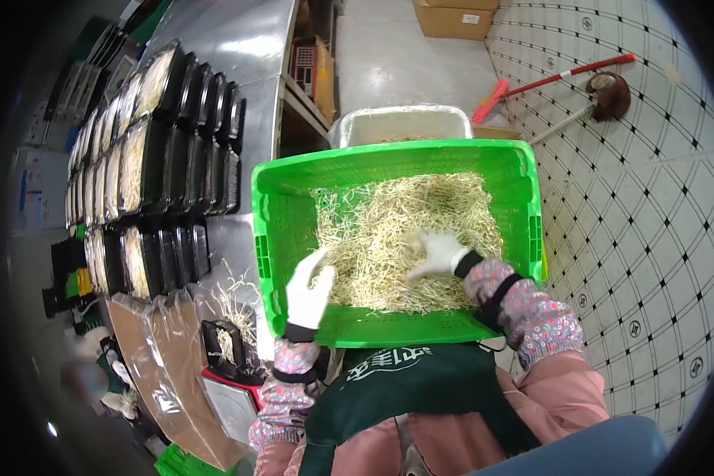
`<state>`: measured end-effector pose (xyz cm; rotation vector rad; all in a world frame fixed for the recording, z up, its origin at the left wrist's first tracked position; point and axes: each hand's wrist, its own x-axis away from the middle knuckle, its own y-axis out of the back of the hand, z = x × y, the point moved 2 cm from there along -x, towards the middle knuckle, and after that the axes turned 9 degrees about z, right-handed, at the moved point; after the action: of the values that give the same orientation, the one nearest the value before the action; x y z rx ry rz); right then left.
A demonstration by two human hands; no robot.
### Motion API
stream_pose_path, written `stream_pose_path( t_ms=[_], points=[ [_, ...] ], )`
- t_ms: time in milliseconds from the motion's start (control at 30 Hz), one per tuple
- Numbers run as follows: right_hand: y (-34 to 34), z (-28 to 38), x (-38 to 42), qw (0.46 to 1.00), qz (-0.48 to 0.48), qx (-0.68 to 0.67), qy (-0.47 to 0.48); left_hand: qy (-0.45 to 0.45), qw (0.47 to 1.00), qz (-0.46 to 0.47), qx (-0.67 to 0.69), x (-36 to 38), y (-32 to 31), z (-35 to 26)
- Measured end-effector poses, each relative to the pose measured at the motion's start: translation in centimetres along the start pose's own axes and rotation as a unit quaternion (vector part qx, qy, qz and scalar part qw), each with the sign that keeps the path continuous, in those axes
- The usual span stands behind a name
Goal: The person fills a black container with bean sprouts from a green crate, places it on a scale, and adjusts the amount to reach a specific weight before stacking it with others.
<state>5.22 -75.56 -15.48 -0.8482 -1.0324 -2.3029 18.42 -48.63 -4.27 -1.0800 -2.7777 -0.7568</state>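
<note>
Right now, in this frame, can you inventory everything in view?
Large crate: one, green, centre
Sprouts: uncountable, pale, in the crate
Tub: one, white, beyond the crate
Metal table: one, silver, left
Stacked trays: many, black, on the table
Loose tray: one, black, nearer the person
Lined carton: one, brown, lower left
Cardboard box: one, brown, top
Long-handled tools: two, red and brown-white, right floor
Small crate: one, green, bottom left
Co-worker: one, blurred, left
Apron: one, dark green, on the person
Left hand: one, white-gloved, crate's near left
Right hand: one, white-gloved, at the sprouts
</note>
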Motion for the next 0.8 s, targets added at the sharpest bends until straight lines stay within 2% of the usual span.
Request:
stream_pose_path(
  t_ms=[33, 100, 133, 233, 300, 333, 367, 433, 467, 533, 567, 600, 633, 667, 700, 767, 800],
  points=[
    [-1.3, 1.4, 0.9, 0.999, -0.026, 0.028, 0.001, 0.009, 0.999, -0.049, -0.006, 1.2, 1.9, -0.4],
    [-4.3, 3.2, 2.4, 0.97, -0.138, 0.188, 0.061, 0.017, 0.986, -0.146, -0.077, 3.7, 5.8, 1.3],
    [-4.9, 3.7, 2.7, 0.969, -0.135, 0.194, 0.068, 0.031, 0.977, -0.21, -0.022, 5.2, 7.1, 2.0],
    [-4.9, 4.3, 2.5, 0.94, -0.172, 0.281, 0.083, 0.056, 0.931, -0.361, -0.022, 9.6, 10.9, 5.2],
    [-4.4, 2.9, 0.3, 0.973, -0.109, 0.19, 0.069, 0.092, 0.893, -0.439, -0.015, 12.9, 13.2, 8.1],
    [-4.1, 2.1, -0.7, 0.984, -0.108, 0.111, 0.086, 0.108, 0.862, -0.494, -0.036, 14.7, 14.2, 10.3],
    [-3.4, 1.4, -1.4, 0.983, -0.106, 0.117, 0.092, 0.112, 0.847, -0.519, -0.027, 16.2, 14.7, 10.3],
    [-1.4, -0.1, -2.0, 0.987, -0.126, -0.067, 0.07, 0.177, 0.807, -0.554, -0.101, 19.5, 16.3, 12.3],
    [-0.5, -0.5, -1.9, 0.988, -0.125, -0.058, 0.075, 0.219, 0.788, -0.562, -0.122, 20.8, 16.6, 13.1],
    [1.9, -0.8, -1.1, 0.967, -0.104, -0.231, 0.002, 0.243, 0.78, -0.567, -0.102, 23.5, 17.6, 16.4],
    [2.7, -1.3, -0.9, 0.97, -0.104, -0.221, 0.006, 0.248, 0.779, -0.57, -0.081, 24.5, 17.9, 18.2],
    [3.5, -1.3, -0.3, 0.923, -0.074, -0.373, 0.063, 0.249, 0.778, -0.575, -0.043, 24.9, 17.8, 18.9],
    [4.2, -1.0, 0.1, 0.848, -0.041, -0.515, 0.117, 0.249, 0.774, -0.581, -0.036, 25.2, 17.7, 19.6],
    [4.8, -0.8, 0.9, 0.827, -0.068, -0.534, 0.164, 0.27, 0.768, -0.581, -0.01, 25.4, 17.6, 20.4],
    [5.6, 0.0, 1.8, 0.831, -0.068, -0.526, 0.167, 0.289, 0.761, -0.58, 0.016, 25.4, 17.5, 21.0],
    [6.4, 0.7, 3.3, 0.752, -0.108, -0.636, 0.138, 0.283, 0.754, -0.59, 0.046, 25.6, 17.2, 22.1],
    [5.9, -0.6, 2.8, 0.745, -0.07, -0.655, 0.099, 0.289, 0.756, -0.587, 0.037, 25.4, 17.1, 22.3]
  ],
)
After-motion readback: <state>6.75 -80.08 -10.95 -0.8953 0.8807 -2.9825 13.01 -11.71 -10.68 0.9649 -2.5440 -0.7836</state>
